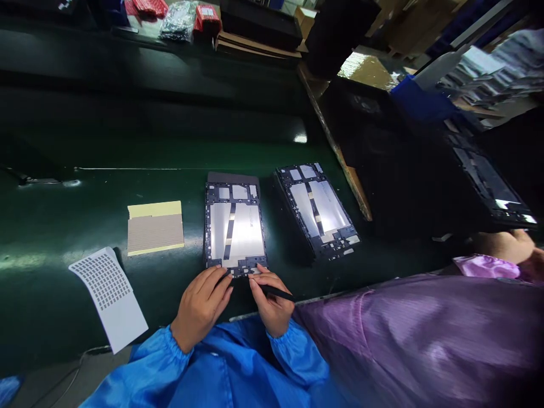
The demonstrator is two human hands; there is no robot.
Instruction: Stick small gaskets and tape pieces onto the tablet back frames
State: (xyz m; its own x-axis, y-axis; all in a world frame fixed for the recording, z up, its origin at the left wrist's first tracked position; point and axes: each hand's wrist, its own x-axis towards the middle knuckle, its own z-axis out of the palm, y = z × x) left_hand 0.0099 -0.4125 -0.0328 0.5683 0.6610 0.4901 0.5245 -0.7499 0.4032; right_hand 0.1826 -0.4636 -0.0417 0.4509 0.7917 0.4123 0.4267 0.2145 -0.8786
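Note:
In front of me lies an opened tablet frame (pixel 250 226), with a silver inner plate, a dark ribbon strip and a black border. My left hand (pixel 202 306) has its bent fingers together on the frame's lower left edge, holding it there. Between the fingers of my right hand (pixel 274 303) are black tweezers (pixel 276 292), their tip end at the frame's lower edge. The exact tip is too small to make out. A similar stack of tablet frames (pixel 335 212) sits tilted to the right. White sticker sheet (pixel 123 323) and yellow-backed strip sheet (pixel 155 235) lie on the left.
The dark green table (pixel 170 130) has a wooden-edged divider (pixel 335 147) on the right. Beyond it a co-worker's purple sleeve (pixel 408 323) and hand (pixel 501 247) are near another tablet frame (pixel 488 175). Red packets (pixel 207 18) and cardboard (pixel 255 46) stand at the back.

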